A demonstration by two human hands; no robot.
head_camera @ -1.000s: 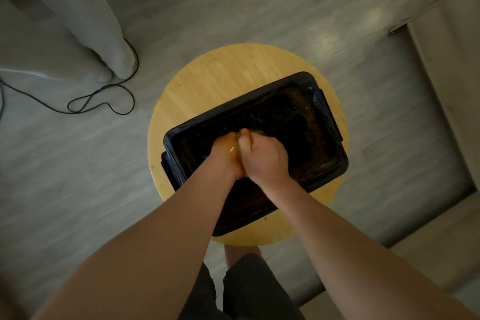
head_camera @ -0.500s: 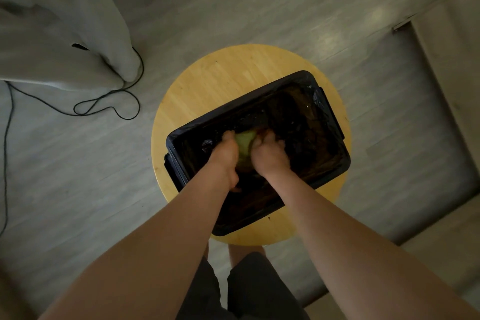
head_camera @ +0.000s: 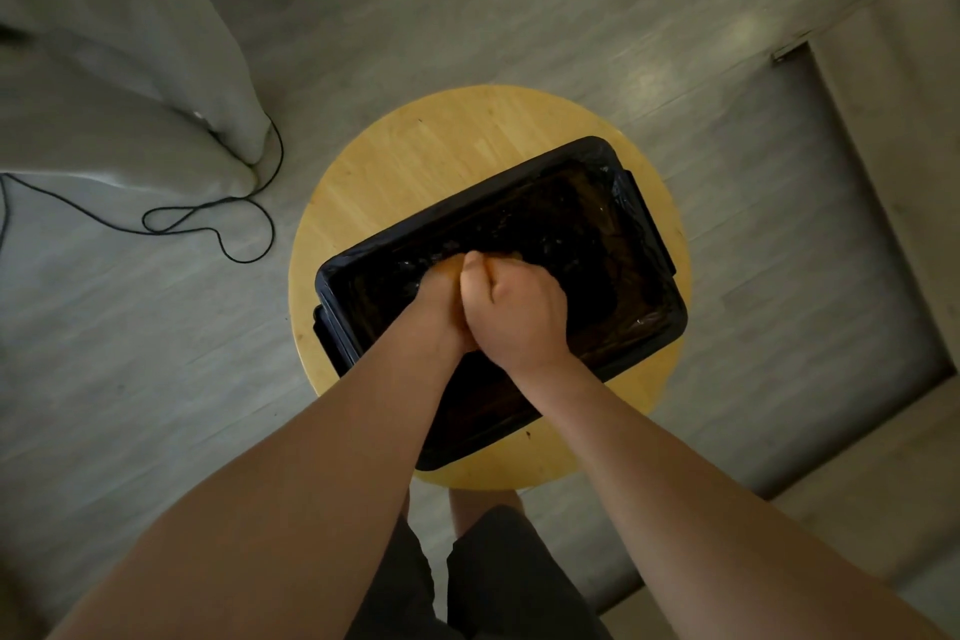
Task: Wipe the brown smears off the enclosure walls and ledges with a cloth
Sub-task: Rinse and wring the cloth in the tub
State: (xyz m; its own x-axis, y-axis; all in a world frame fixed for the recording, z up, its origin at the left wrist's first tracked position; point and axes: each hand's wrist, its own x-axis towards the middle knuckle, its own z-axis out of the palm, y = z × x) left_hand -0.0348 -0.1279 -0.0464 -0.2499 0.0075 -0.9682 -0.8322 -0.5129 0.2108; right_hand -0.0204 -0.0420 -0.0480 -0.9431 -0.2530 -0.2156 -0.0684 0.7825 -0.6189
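A black rectangular tub (head_camera: 649, 224), lined with shiny black plastic, sits on a round wooden stool (head_camera: 415, 156). Both my hands are inside it, pressed together over its middle. My right hand (head_camera: 519, 312) is a fist curled round a yellowish cloth (head_camera: 453, 266), of which only a small edge shows between the hands. My left hand (head_camera: 434, 307) lies against the right one, fingers curled round the same cloth. The tub's floor looks dark and wet, with brownish patches toward the right wall.
Grey floorboards surround the stool. A black cable (head_camera: 208, 224) loops on the floor at left beside hanging grey fabric (head_camera: 130, 42). A pale wooden frame (head_camera: 893, 130) runs along the right. My legs in dark shorts (head_camera: 493, 577) stand just below the stool.
Half a second ago the hands were slightly apart with the greenish-yellow cloth showing between them; now they are clenched together again and the cloth is almost hidden.
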